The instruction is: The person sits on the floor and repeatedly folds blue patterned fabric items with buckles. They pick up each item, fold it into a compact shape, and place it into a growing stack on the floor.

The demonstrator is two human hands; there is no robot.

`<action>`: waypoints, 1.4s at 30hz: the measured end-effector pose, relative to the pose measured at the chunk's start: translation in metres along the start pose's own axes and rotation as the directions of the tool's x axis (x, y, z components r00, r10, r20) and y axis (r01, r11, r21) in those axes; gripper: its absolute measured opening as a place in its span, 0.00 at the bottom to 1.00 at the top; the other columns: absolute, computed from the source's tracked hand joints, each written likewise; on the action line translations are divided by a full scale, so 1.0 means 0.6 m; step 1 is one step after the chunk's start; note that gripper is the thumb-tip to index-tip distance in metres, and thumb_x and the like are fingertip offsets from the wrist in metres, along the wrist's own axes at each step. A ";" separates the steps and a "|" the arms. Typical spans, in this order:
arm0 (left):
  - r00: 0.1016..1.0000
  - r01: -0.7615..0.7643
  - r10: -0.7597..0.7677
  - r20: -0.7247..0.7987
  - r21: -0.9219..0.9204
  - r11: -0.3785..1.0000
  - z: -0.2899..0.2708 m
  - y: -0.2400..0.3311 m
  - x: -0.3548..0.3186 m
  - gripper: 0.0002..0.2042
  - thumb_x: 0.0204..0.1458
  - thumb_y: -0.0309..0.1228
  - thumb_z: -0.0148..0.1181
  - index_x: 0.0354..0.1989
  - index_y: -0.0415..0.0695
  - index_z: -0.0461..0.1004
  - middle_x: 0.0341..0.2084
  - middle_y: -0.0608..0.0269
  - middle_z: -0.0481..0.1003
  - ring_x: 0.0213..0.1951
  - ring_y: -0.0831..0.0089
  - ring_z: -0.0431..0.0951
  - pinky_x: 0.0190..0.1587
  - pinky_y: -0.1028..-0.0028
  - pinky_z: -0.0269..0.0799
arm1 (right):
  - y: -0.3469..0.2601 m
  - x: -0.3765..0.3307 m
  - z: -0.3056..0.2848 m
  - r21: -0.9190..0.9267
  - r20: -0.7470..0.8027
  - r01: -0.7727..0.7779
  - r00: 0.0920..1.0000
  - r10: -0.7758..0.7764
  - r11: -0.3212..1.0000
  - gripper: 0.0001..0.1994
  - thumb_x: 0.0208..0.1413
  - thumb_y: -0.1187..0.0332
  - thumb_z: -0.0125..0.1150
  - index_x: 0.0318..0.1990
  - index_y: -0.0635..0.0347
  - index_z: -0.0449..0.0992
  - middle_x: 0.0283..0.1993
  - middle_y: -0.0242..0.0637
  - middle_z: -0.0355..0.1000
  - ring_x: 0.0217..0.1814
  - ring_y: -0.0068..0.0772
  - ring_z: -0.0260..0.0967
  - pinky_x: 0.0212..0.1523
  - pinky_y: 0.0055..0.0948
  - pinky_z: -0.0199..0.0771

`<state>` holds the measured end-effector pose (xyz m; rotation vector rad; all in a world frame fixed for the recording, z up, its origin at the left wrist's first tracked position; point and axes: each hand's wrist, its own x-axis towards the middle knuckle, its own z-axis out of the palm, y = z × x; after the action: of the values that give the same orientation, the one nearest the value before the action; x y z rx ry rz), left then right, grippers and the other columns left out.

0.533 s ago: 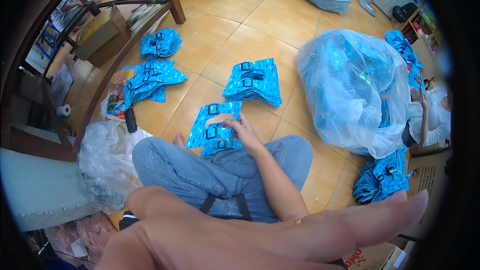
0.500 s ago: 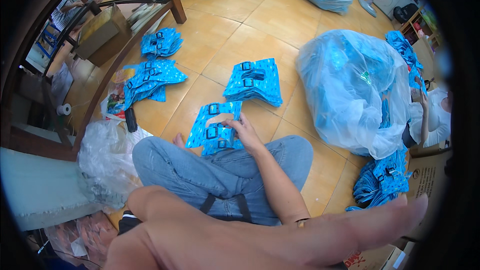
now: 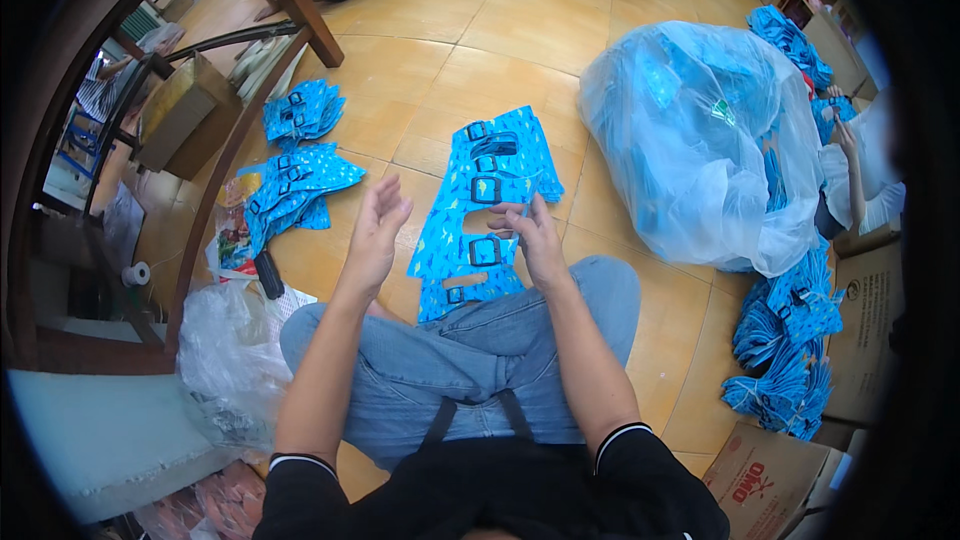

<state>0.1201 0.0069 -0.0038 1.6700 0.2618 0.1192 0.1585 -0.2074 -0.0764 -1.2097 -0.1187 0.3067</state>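
Note:
My left hand (image 3: pixel 378 232) is raised over the floor in front of my left knee, empty, its fingers stretched out. My right hand (image 3: pixel 535 242) has its fingers bent at the right edge of a blue patterned fabric piece (image 3: pixel 455 208) with a black buckle and a cutout, and seems to pinch it; the fingers partly hide the contact. That piece overlaps the near part of a stack of similar blue pieces (image 3: pixel 525 128) on the floor. Closer to my lap, another blue buckled piece (image 3: pixel 440 298) lies against my crossed legs.
Two blue fabric piles (image 3: pixel 305 105) lie at left near a wooden frame (image 3: pixel 300 5). A large clear bag of blue goods (image 3: pixel 690 140) stands at right. Blue bundles (image 3: pixel 765 330) and cardboard boxes (image 3: pixel 760 480) sit farther right, with another person's arm (image 3: pixel 853 165) nearby.
My left hand has moved from close before the camera to above the floor at left. My right hand and the blue piece have shifted toward the stack. The view has tilted.

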 end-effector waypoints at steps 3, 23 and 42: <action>0.883 0.469 -0.434 0.179 -0.328 0.820 -0.019 -0.079 0.000 0.23 0.61 0.41 0.48 0.60 0.38 0.61 0.55 0.55 0.67 0.57 0.70 0.66 0.58 0.70 0.61 | 0.003 -0.001 0.003 -0.071 -0.034 0.033 0.999 -0.035 0.997 0.24 0.57 0.66 0.55 0.58 0.64 0.58 0.50 0.44 0.69 0.47 0.33 0.70 0.47 0.30 0.70; 0.966 -0.256 0.257 -0.001 0.071 0.964 -0.013 -0.089 0.007 0.08 0.56 0.25 0.54 0.43 0.35 0.71 0.35 0.63 0.76 0.40 0.79 0.74 0.44 0.77 0.68 | 0.041 0.021 -0.007 -0.406 -0.287 0.234 0.885 -0.366 0.883 0.09 0.55 0.72 0.61 0.41 0.63 0.69 0.47 0.40 0.70 0.45 0.26 0.70 0.46 0.25 0.70; 0.965 -0.260 0.263 -0.017 0.117 0.959 -0.012 -0.095 0.007 0.07 0.55 0.25 0.56 0.40 0.36 0.72 0.32 0.62 0.77 0.36 0.79 0.75 0.41 0.77 0.70 | 0.036 0.012 0.009 -0.349 -0.346 0.231 0.869 -0.354 0.908 0.08 0.57 0.68 0.60 0.39 0.59 0.68 0.36 0.28 0.66 0.37 0.16 0.63 0.37 0.19 0.64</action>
<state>0.1167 0.0204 -0.0599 1.8122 0.0710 0.3356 0.1603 -0.1937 -0.0950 -1.5077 0.0109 -0.2460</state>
